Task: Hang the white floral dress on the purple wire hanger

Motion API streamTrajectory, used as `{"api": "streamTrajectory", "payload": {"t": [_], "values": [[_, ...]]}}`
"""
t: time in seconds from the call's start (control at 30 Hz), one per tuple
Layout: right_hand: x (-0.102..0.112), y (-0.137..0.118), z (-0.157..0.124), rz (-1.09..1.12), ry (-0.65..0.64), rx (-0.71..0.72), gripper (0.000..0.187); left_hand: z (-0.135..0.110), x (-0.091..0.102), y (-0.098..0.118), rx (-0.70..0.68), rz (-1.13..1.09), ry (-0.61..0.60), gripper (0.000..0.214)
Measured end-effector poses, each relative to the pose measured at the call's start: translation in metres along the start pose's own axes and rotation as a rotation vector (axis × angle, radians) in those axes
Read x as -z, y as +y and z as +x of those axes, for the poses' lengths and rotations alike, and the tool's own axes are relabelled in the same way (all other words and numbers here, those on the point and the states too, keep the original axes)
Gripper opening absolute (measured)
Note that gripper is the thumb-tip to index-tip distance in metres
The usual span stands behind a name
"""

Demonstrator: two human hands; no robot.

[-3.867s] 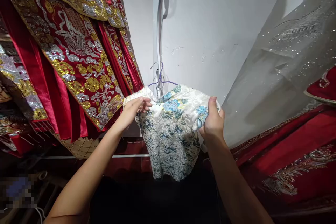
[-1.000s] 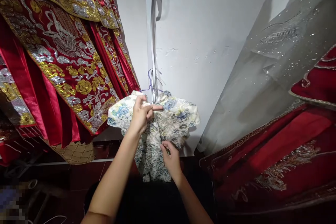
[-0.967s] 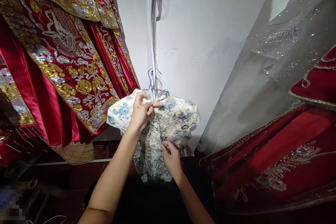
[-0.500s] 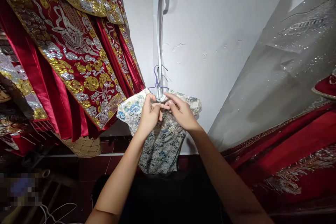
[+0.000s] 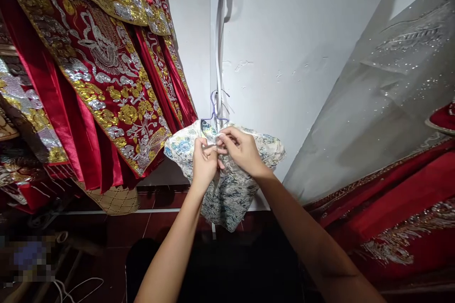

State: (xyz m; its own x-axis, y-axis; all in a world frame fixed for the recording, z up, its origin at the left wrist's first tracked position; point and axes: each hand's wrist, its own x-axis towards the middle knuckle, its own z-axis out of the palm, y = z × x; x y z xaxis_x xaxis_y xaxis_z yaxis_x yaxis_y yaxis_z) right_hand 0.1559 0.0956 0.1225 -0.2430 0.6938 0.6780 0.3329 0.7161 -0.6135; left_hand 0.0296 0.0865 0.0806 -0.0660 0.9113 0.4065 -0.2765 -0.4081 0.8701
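A short-sleeved blouse (image 5: 231, 203) with a blue and cream floral pattern hangs in front of me on a thin purple wire hanger (image 5: 213, 106). At its neckline, my left hand (image 5: 206, 158) has its fingers curled in, pinching the fabric near the collar. My right hand (image 5: 240, 149) meets it from the right, thumb and forefinger pressed together on the collar edge. The fingertips of both hands nearly touch. Any small fastener between them is too small to make out.
Red gowns with gold and silver embroidery (image 5: 117, 85) hang at the left. A sheer grey sparkling fabric (image 5: 384, 85) and a red beaded garment (image 5: 401, 208) are on the right. A white cable (image 5: 219, 33) runs down the wall. A looped cord (image 5: 88, 289) lies lower left.
My right fingers have drawn in from pointing to a pinch at the collar. The blouse has spread at the sleeves, and its lower hem has bunched to a point.
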Motion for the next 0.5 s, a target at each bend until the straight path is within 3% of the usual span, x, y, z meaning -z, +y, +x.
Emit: {"api": "streamTrajectory", "payload": {"t": [0.1,0.2,0.3,0.4,0.5], "values": [[0.016,-0.003,0.001,0.227,0.174,-0.004,0.018,-0.016,0.009,-0.026,0.098,0.09,-0.014,0.033],[0.054,0.002,-0.01,0.339,0.441,-0.005,0.013,-0.042,0.024,-0.056,0.239,0.164,-0.066,0.027],[0.096,0.014,-0.038,0.449,0.624,-0.027,0.01,-0.062,0.032,-0.067,0.305,0.155,-0.128,0.029],[0.118,0.024,-0.076,0.714,0.613,-0.121,0.013,-0.053,0.031,-0.053,0.089,0.159,0.072,0.036],[0.115,0.033,-0.112,0.979,0.625,-0.233,0.014,-0.014,0.029,-0.031,-0.139,0.138,0.257,0.051]]}}
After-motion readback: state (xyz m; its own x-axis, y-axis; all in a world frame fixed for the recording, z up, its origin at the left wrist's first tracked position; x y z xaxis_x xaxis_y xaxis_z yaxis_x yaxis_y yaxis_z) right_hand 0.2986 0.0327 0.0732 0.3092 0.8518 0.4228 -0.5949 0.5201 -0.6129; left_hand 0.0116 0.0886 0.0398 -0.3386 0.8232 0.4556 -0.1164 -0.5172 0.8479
